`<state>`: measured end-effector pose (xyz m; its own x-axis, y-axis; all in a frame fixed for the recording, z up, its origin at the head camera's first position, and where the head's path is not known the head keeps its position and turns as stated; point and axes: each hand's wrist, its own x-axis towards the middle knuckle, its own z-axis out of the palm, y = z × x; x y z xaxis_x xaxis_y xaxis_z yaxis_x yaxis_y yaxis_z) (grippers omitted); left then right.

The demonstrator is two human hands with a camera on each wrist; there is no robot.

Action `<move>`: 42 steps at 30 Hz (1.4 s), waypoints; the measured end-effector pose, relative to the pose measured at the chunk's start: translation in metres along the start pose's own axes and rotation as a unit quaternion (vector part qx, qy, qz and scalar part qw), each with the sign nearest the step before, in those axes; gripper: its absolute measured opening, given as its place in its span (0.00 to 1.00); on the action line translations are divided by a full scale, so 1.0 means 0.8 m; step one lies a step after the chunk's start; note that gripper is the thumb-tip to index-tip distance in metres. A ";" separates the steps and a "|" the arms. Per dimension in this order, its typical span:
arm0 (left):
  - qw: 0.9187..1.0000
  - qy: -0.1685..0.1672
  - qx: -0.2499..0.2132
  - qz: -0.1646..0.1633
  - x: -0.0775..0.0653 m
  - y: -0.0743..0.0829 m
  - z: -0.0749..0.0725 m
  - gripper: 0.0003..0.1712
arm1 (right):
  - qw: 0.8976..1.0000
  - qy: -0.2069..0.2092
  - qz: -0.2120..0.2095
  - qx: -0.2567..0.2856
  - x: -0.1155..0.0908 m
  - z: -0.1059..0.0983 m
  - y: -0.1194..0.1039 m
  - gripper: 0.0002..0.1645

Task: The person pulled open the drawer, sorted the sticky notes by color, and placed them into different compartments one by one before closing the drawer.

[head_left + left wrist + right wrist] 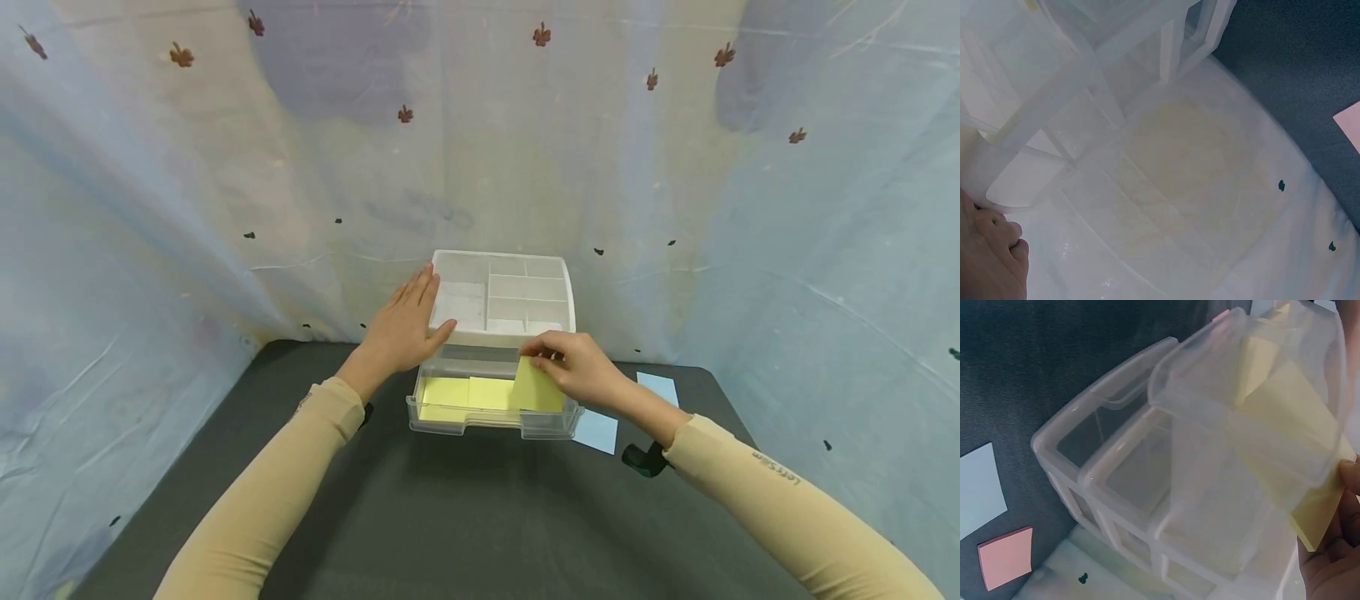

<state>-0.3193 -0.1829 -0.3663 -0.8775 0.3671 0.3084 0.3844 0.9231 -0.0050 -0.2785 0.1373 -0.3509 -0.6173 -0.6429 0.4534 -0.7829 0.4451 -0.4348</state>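
Observation:
A drawer organizer with a white compartment top (501, 339) stands at the back of the table. Its clear front drawer (491, 433) is pulled out. My left hand (397, 333) lies along the top's left edge, fingers straight and thumb apart. Between the thumb and fingers of my right hand (583, 367) I pinch a yellow sticky note pad (537, 387), tilted at the drawer's right part. Two more yellow pads, a left one (444, 398) and a middle one (491, 393), lie side by side in the drawer. In the right wrist view, the held pad (1291, 412) shows partly through clear plastic.
Right of the organizer lie a near blue paper (597, 432) and a farther one (657, 387) on the dark table (480, 517). The right wrist view shows a pink pad (1005, 557); a pink piece (1350, 125) edges the left wrist view. A patterned curtain (480, 183) hangs behind.

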 end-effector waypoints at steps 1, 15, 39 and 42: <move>1.000 -0.001 -0.001 0.000 0.000 0.000 0.000 0.51 | 1.000 -0.004 0.003 -0.001 -0.001 0.001 0.000 0.11; 1.000 0.001 0.000 0.000 0.000 0.000 0.000 0.51 | 0.999 -0.037 -0.020 -0.019 -0.005 0.012 0.010 0.11; 1.000 -0.001 0.001 -0.005 0.002 0.000 0.002 0.51 | 0.986 -0.141 0.036 -0.088 0.007 0.015 0.025 0.17; 1.000 -0.003 0.002 -0.006 0.002 0.000 0.001 0.51 | 0.981 -0.158 0.046 -0.101 0.008 0.016 0.025 0.18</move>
<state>-0.3212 -0.1823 -0.3663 -0.8836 0.3573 0.3026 0.3733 0.9277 -0.0055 -0.2974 0.1338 -0.3668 -0.6566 -0.7408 0.1421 -0.7438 0.6047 -0.2847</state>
